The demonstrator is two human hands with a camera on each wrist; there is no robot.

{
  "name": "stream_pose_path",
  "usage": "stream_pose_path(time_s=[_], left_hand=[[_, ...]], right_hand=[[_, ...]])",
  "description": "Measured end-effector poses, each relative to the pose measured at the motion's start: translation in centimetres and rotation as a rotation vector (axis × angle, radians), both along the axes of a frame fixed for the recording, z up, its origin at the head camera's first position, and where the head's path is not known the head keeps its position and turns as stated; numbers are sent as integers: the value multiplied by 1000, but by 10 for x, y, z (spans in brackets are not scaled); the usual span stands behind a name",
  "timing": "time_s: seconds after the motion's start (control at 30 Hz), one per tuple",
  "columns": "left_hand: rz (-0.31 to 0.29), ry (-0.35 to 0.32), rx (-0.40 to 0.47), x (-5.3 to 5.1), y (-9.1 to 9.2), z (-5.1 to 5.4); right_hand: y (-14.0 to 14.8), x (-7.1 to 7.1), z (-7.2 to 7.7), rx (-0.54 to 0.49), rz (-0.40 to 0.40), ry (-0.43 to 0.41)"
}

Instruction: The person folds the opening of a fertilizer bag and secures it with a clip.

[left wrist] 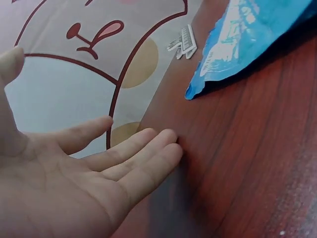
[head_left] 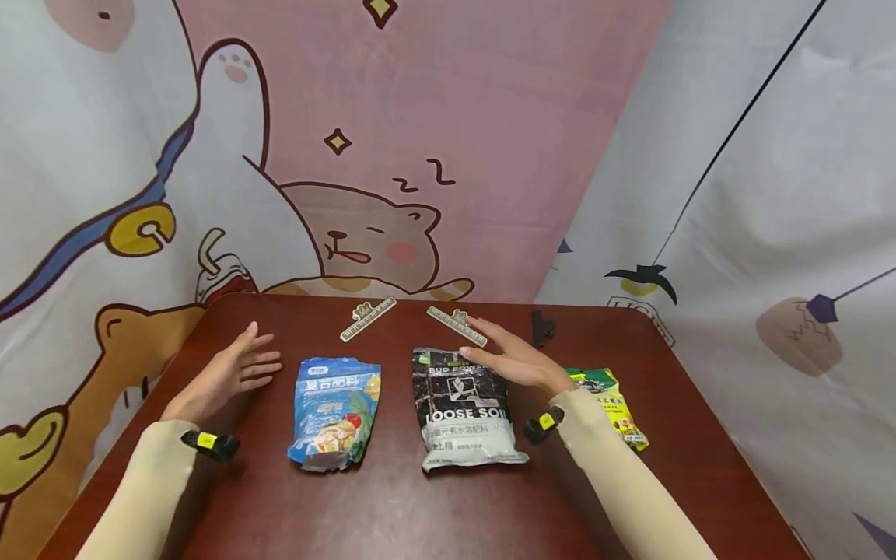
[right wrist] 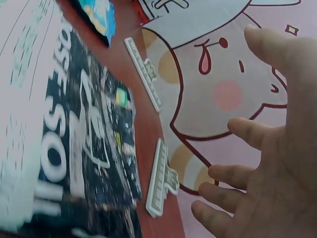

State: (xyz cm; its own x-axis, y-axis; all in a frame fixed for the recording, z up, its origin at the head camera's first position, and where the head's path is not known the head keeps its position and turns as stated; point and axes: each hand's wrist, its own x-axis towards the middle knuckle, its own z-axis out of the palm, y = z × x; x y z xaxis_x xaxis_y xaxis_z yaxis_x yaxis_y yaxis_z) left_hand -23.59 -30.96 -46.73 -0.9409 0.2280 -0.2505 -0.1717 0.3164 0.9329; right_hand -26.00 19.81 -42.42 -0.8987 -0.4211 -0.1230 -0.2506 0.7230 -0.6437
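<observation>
Head view: the blue bag (head_left: pixel 334 412) is laid nearer the bench's (head_left: pixel 392 513) left edge; the black bag (head_left: pixel 463 420), near midway across, is partly hidden by the right grip (head_left: pixel 518 361). Left wrist view: the left grip (left wrist: pixel 94 183) is released. Right wrist view: the right grip is released.

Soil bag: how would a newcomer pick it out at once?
In the head view, start at the dark red table and go to its middle. The soil bag lies there between the blue bag and the yellow bag. Only it is black above and pale grey below, with LOOSE SOIL in white.
</observation>
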Motion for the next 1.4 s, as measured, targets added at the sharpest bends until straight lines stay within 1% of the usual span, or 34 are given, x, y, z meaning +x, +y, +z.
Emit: stream_pose_path(time_s=[0.13, 0.3, 0.43, 0.57, 0.67, 0.9, 1.0, 1.13, 1.4], left_hand=[[-9, -50, 47, -4, -5, 0], [-23, -138, 98, -8, -7, 0], [-43, -188, 127, -10, -6, -2], [-35, -227, 141, -12, -6, -3], [-19, -251, 138, -13, -6, -4], [41, -286, 177, -12, -3, -8], [52, -295, 168, -12, -1, -9], [64, -304, 160, -11, 3, -10], [69, -301, 128, -10, 7, -14]], right_hand=[[-11, 1, 1, -40, -4, -44], [-25, 2, 1, -107, -19, -137], [-34, 1, 0, -154, -2, -193], [-44, -1, -1, -158, 22, -223], [-53, -1, -2, -183, 51, -263], [-77, -4, -9, -306, 158, -374], [-87, -6, -12, -332, 173, -418], [-100, -8, -16, -355, 158, -453], [-122, -12, -26, -407, 91, -518]])
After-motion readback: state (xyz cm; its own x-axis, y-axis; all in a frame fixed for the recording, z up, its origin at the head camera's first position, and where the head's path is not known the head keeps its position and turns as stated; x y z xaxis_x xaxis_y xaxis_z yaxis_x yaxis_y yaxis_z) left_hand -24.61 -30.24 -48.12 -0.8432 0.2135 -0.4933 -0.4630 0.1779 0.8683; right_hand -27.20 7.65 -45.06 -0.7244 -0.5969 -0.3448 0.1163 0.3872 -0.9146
